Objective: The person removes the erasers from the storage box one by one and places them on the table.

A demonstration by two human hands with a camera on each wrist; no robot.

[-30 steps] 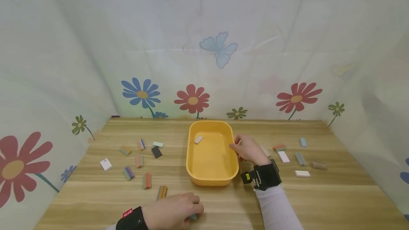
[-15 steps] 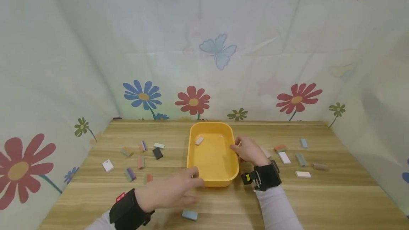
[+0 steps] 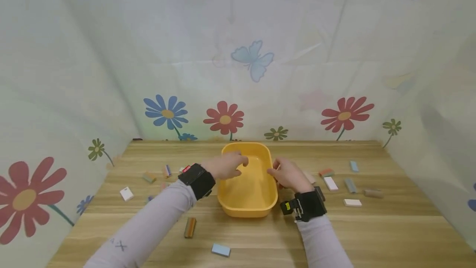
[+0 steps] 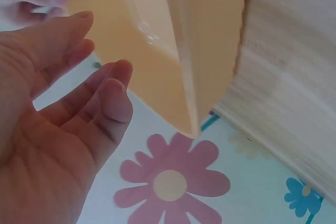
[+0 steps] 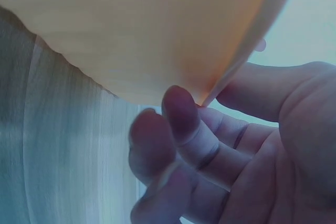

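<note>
A yellow plastic tub (image 3: 247, 213) stands mid-table. My right hand (image 3: 291, 175) pinches its right rim, thumb on one side of the wall and fingers on the other, as the right wrist view shows. Over the tub's left side hovers my left hand (image 3: 227, 165), fingers loosely bent. In the left wrist view this hand (image 4: 63, 98) has nothing between thumb and fingers, and the tub wall (image 4: 215, 40) rises beside it. A small light-blue block (image 3: 221, 250) lies near the table's front, with a striped orange-and-grey block (image 3: 190, 227) to its left.
Several small blocks, one white (image 3: 127, 194), lie left of the tub, some behind my left arm. To the right are a white block (image 3: 352, 202), a brown roll-shaped piece (image 3: 373, 193) and an orange-green block (image 3: 326, 172). A flowered curtain (image 3: 297, 94) surrounds the table.
My left hand has left the light-blue block at the front and moved up and away, over the tub, covering the small pale block inside. My right hand keeps its hold on the rim.
</note>
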